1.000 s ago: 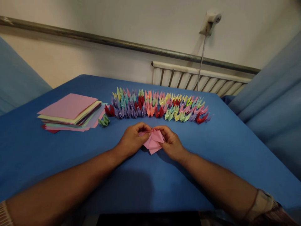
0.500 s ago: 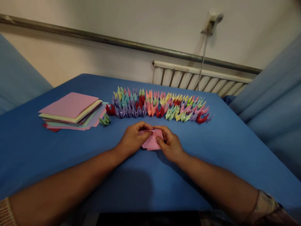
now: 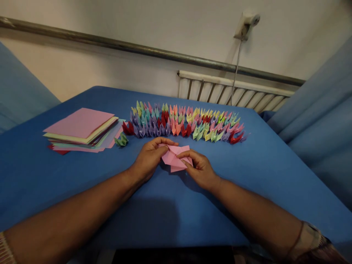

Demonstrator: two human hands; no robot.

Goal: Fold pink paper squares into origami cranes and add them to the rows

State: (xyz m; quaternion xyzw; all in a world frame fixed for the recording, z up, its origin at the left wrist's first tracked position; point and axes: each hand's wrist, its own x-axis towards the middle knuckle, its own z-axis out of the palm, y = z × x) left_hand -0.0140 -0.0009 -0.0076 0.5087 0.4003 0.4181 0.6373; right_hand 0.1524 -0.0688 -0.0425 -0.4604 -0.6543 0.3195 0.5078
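Note:
A partly folded sheet of pink origami paper (image 3: 175,160) is held between my two hands, just above the blue tabletop. My left hand (image 3: 150,158) grips its left edge, thumb on top and fingers behind. On the other side, my right hand (image 3: 200,168) pinches a flap near the lower right between thumb and index finger. Creases and a raised fold show across the paper's face. Just beyond my hands stand several rows of folded paper cranes (image 3: 176,126) in many colours. One green crane (image 3: 121,140) sits apart at the left end of the front row.
A stack of coloured square paper (image 3: 79,124) lies on the left of the blue table (image 3: 242,205). Behind the table are a white radiator (image 3: 220,86), a metal rail (image 3: 132,46) and a wall socket with a cord (image 3: 244,26). Blue curtains (image 3: 324,121) hang at both sides.
The pink paper has been opened and turned, so more of its face shows. My right hand has shifted to pinch a flap; my left hand has moved slightly left and up.

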